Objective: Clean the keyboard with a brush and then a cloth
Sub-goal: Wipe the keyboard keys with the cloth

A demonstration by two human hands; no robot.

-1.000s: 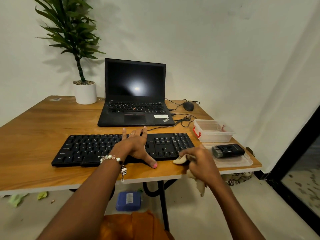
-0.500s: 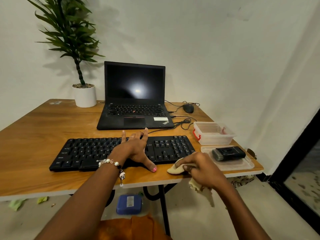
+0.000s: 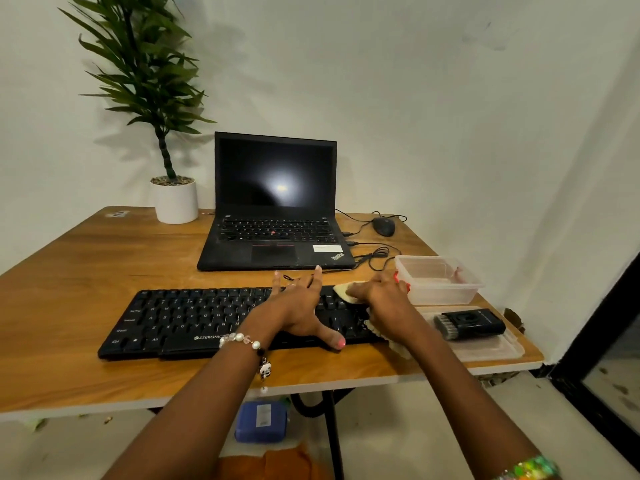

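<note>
Dim, soft indoor light; glare on laptop screen (image 3: pixel 280 187); wide-angle edge bending.

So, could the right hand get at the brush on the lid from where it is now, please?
Probably yes: the brush lies uncovered just right of the right hand, nothing between them, though that hand already holds the cloth.

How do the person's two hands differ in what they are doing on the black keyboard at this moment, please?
The left hand lies flat with fingers spread and holds nothing; the right hand grips a pale yellow cloth. The left hand rests on the middle of the keyboard; the right hand is over its right end, near the clear container. Both are palm down on the keyboard.
</note>
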